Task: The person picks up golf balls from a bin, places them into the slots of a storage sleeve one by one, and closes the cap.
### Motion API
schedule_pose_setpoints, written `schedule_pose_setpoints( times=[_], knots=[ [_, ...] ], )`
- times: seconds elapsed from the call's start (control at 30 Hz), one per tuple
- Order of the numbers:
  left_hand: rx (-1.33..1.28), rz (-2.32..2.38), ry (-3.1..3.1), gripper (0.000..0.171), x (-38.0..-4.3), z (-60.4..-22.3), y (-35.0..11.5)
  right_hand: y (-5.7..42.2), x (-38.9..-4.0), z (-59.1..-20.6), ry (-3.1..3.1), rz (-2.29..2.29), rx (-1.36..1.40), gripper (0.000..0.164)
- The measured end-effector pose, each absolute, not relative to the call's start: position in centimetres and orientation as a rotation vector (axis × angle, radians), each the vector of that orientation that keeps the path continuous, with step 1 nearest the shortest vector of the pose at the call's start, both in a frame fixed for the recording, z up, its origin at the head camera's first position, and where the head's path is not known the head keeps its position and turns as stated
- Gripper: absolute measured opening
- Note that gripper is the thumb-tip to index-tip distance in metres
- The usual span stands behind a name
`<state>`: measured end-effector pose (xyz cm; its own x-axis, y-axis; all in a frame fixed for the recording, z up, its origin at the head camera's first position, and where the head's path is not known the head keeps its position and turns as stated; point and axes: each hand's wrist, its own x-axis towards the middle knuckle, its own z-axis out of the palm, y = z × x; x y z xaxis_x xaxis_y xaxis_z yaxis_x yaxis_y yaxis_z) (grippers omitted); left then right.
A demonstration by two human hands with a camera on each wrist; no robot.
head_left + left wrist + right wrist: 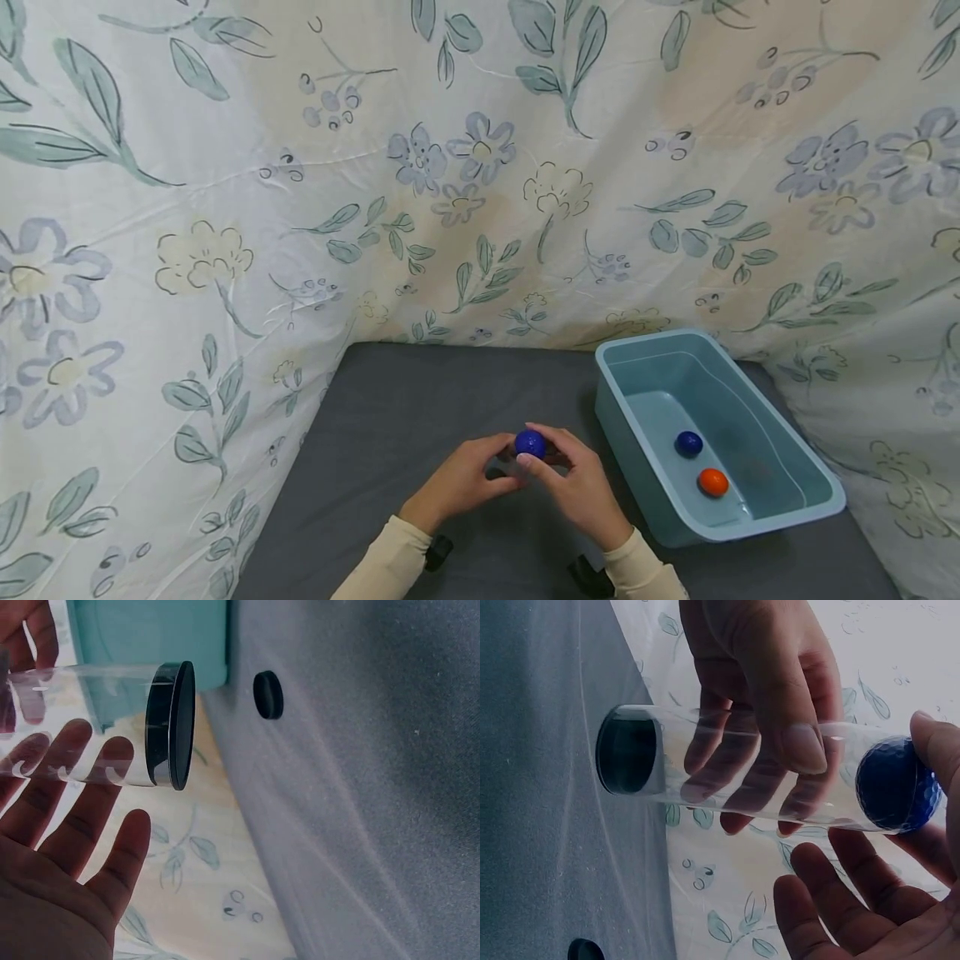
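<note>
My left hand (468, 479) grips a clear tube (840, 795) round its side, thumb on one face and fingers behind it. A black cap (182, 726) closes the tube's lower end. At the upper mouth, thumb and fingers of my right hand (583, 490) pinch a blue golf ball (896, 784). Part of this dimpled ball sits within the tube's rim, and the tube below it holds nothing. The right hand's other fingers spread beside the tube. From the head view the tube is mostly hidden by the hands and ball.
A light blue bin (645, 467) stands to the right on the dark grey table (420, 392). Inside it lie another blue ball (688, 444) and an orange ball (713, 482). A loose black cap (268, 695) rests on the table. Floral cloth (480, 208) hangs behind and at the sides.
</note>
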<state>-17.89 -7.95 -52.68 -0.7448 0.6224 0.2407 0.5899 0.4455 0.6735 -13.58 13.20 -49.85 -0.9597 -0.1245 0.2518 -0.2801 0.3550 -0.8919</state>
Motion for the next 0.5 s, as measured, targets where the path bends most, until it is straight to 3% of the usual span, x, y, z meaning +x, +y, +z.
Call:
schedule_pose_setpoints(
  times=[0.33, 0.5],
  knots=[
    [1.089, 1.186, 2.639, 0.035, -17.7, -52.8, -7.9, 13.7, -13.9, -49.6, -2.494, 1.623, 0.419, 0.038],
    [1.065, 1.151, 2.664, 0.040, -17.6, -53.0, -8.0, 14.5, -14.4, -49.0, -2.534, 1.538, 0.394, 0.040]
  ],
)
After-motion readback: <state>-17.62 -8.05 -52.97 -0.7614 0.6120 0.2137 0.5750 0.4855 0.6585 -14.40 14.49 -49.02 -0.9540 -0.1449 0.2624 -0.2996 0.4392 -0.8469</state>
